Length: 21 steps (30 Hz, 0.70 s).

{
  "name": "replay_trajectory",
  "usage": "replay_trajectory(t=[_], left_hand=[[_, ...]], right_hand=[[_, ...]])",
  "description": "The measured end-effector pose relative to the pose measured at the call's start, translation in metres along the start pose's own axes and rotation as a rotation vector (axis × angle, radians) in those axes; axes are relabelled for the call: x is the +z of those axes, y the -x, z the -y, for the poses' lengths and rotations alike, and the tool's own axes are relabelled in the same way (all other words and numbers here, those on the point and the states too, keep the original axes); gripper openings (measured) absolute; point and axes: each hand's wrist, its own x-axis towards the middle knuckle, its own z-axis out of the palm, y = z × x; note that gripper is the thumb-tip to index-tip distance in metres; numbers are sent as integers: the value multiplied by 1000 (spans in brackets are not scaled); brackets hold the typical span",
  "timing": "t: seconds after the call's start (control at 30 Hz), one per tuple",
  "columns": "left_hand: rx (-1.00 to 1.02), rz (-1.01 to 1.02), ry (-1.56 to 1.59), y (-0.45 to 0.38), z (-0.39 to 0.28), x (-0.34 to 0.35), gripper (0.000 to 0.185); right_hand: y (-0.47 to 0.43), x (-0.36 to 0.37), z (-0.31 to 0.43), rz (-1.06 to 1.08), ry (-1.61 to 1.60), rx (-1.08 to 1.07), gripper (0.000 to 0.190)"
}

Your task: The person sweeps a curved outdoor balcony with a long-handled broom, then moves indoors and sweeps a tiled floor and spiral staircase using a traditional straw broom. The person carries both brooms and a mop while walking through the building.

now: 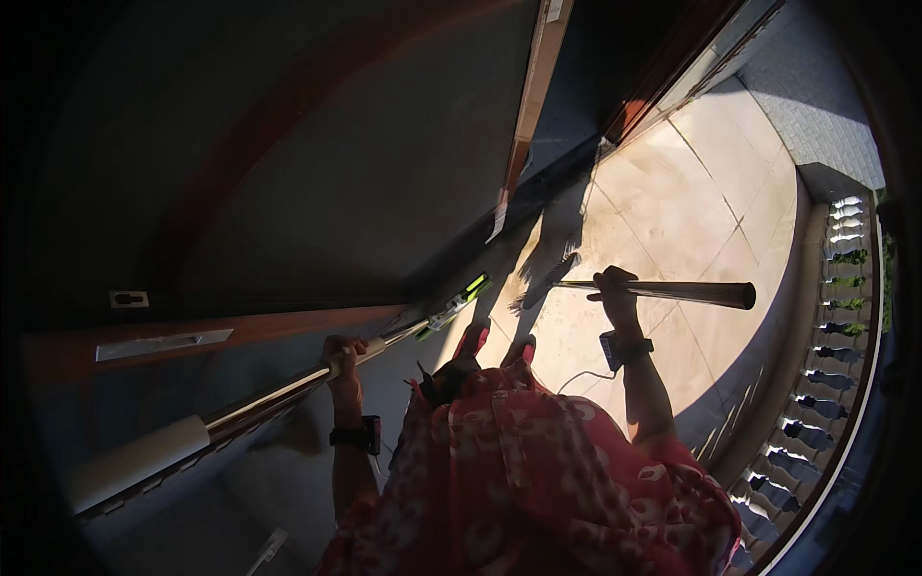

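Observation:
My left hand (346, 358) is closed around a metal pole. The pole runs from a thick white grip (137, 461) at lower left to a narrow grey and lime-green head (455, 306), which looks like a squeegee or flat mop. That head is low, close to the dark panel and ahead of my feet; whether it touches the floor I cannot tell. My right hand (616, 288) grips the long handle (691, 291) of a broom, its upper end pointing right. The broom's bristled head (551, 281) is low over the sunlit tiles, partly merged with shadow.
A large dark door panel (324, 158) fills the upper left, with a wooden frame edge (529, 108) beside it. Sunlit floor tiles (670, 201) spread to the right, bounded by a curved balustrade (821, 374). My shoes (472, 338) stand just behind both tool heads.

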Motion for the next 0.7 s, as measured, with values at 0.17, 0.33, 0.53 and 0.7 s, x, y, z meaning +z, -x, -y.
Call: replay_trajectory(t=[0.17,0.33,0.53,0.7], left_hand=[[44,-371,15,23,-15,-40,21],[-56,-452,22,45,17,-106,21],[-236,-704,-69,64,30,-201,25],[-410,-865,-224,74,-10,-227,55]], right_hand=[[-21,19,9,80,-86,31,28],[-37,49,15,98,-113,38,34],[-43,98,15,166,-204,53,28],[-40,149,-9,268,180,-354,17]])
